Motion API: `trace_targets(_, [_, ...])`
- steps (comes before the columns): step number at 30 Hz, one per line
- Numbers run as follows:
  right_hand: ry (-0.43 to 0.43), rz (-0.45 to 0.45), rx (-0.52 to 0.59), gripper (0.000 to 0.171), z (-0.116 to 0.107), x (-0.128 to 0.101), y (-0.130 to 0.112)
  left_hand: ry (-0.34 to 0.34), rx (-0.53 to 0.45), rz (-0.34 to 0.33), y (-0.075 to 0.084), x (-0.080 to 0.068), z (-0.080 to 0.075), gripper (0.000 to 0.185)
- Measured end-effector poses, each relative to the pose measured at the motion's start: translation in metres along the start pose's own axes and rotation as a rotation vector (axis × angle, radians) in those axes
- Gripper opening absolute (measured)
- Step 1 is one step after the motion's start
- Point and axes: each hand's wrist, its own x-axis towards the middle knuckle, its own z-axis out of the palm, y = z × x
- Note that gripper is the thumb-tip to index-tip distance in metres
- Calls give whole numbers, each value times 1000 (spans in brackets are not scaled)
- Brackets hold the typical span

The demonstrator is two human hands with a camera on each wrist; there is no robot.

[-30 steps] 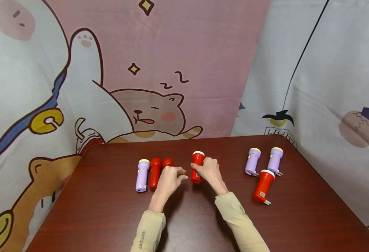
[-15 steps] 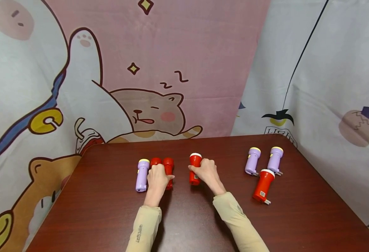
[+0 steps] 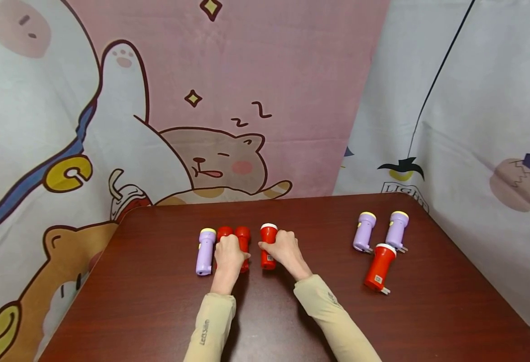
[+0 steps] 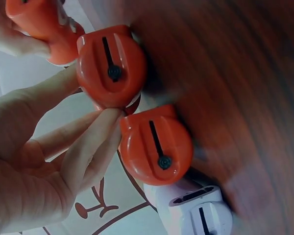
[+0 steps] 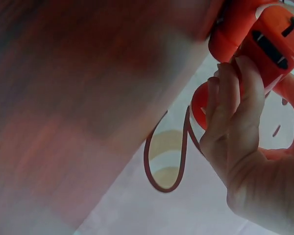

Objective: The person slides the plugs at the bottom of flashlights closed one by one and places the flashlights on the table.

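Note:
My left hand (image 3: pixel 230 249) lies over a pair of red flashlights side by side; its thumb and fingers (image 4: pixel 100 125) pinch the right one (image 4: pixel 112 66), and the other red one (image 4: pixel 157 147) touches the fingers. A purple flashlight (image 3: pixel 205 251) lies just left of the pair. My right hand (image 3: pixel 282 250) grips another red flashlight (image 3: pixel 268 240) lying on the table close to the pair's right side; the right wrist view shows my fingers (image 5: pixel 232 98) curled round its base (image 5: pixel 269 41).
On the dark wooden table (image 3: pixel 156 311), to the right, lie two purple flashlights (image 3: pixel 364 231) (image 3: pixel 396 230) and one red flashlight (image 3: pixel 379 267). Cartoon-printed cloth (image 3: pixel 229 100) hangs behind and at both sides. The table's rounded corners are at the back.
My left hand moved left from the bare table onto the pair of red flashlights. My right hand slid its red flashlight left, closer to the pair.

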Motion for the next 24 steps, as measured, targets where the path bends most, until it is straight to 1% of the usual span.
trace_targets(8, [-12, -35, -22, 34, 14, 1, -9, 4, 5, -17, 3, 0, -1, 42])
trace_targets(15, [-29, -5, -66, 40, 22, 5, -11, -15, 0, -29, 3, 0, 0, 41])
trace_targets(24, [-29, -16, -105, 42, 28, 8, -12, -19, 3, -30, 2, 0, -1, 43])
